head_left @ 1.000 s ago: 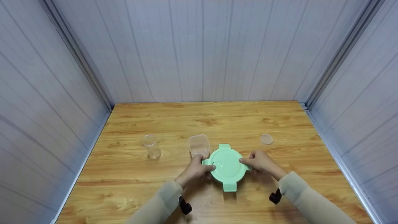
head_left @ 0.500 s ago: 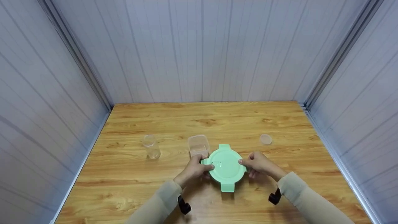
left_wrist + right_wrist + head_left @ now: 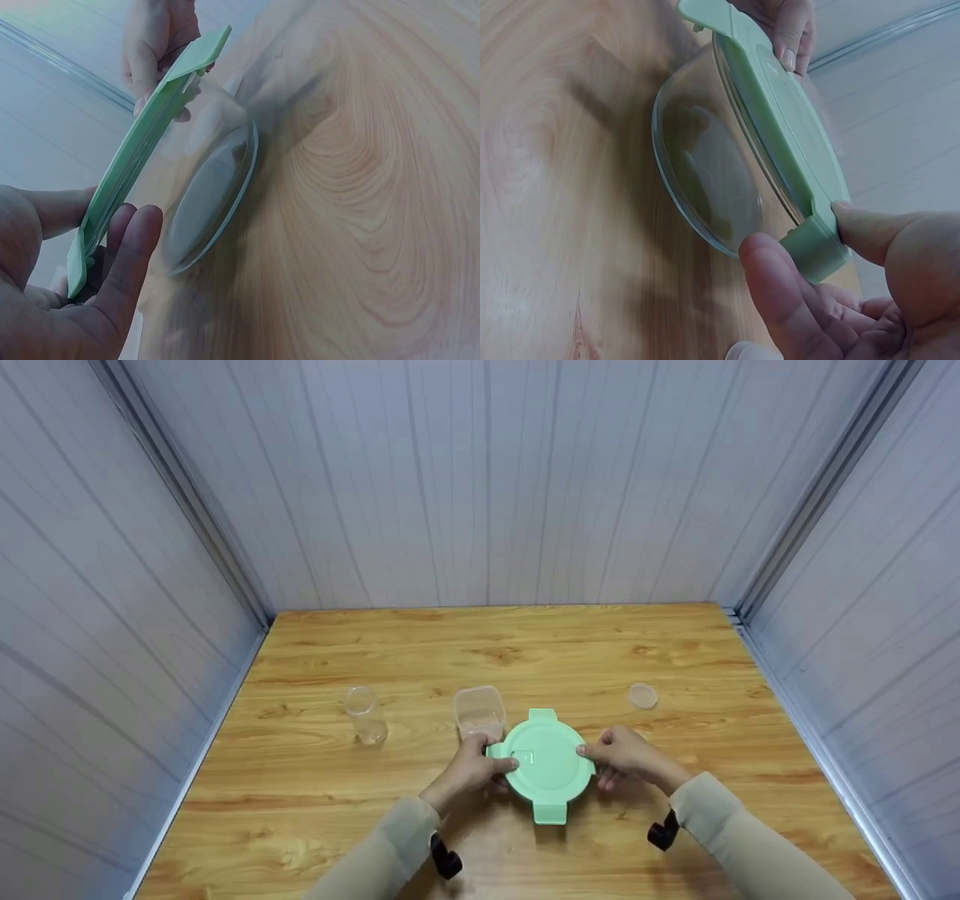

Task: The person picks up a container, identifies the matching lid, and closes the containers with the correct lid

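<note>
A round light-green lid (image 3: pixel 551 761) with clip flaps sits over a clear glass bowl (image 3: pixel 705 169) on the wooden table. My left hand (image 3: pixel 466 771) grips the lid's left side, its thumb on top and its fingers under the left flap (image 3: pixel 77 262). On the opposite side, the thumb of my right hand (image 3: pixel 634 757) presses the lid's edge while the fingers curl below the right flap (image 3: pixel 817 244). That flap hangs down beside the rim; whether it is latched I cannot tell. The front flap (image 3: pixel 550 814) and back flap (image 3: pixel 541 714) stick outward.
Just behind the bowl stands a clear square plastic container (image 3: pixel 480 711). A clear cylindrical jar (image 3: pixel 367 716) is at the left, and a small round translucent lid (image 3: pixel 643 696) lies at the right. Panelled walls (image 3: pixel 487 487) enclose the table (image 3: pixel 495 645).
The right flap, which stuck out further a second ago, has swung down under my right fingers. The lid has turned or shifted very slightly. My left hand keeps its hold.
</note>
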Demonstrator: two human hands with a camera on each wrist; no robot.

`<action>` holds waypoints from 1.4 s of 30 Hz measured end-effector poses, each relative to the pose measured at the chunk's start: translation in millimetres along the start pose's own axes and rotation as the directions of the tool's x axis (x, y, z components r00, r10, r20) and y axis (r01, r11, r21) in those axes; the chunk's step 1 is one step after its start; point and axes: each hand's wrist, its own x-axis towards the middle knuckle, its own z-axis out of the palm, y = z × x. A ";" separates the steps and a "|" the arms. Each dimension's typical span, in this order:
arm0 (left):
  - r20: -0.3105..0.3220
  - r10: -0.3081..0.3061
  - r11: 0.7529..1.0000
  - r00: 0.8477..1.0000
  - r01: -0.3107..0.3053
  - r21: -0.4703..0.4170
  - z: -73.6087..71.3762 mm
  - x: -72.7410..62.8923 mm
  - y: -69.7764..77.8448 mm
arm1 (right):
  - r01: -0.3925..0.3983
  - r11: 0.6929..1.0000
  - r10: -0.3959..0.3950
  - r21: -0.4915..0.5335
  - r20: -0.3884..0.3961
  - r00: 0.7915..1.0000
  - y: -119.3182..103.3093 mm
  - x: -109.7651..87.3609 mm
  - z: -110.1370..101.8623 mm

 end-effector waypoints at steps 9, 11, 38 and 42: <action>-0.014 -0.035 0.999 0.999 0.035 -0.031 1.0 1.3 0.6 | 0.030 1.000 -0.030 0.003 0.046 0.998 -0.7 2.4 -0.3; -0.018 -0.040 0.999 0.999 0.040 -0.029 1.3 1.3 1.0 | 0.045 0.999 -0.046 0.008 0.059 0.997 0.8 3.5 -0.5; -0.047 -0.087 0.996 0.995 0.086 -0.011 3.0 1.0 -0.2 | 0.030 0.971 -0.072 -0.237 -0.169 0.983 -28.7 10.2 23.7; -0.046 -0.089 0.996 0.995 0.089 0.005 3.0 1.3 0.3 | 0.037 0.974 -0.085 -0.221 -0.212 0.974 -31.5 15.7 32.2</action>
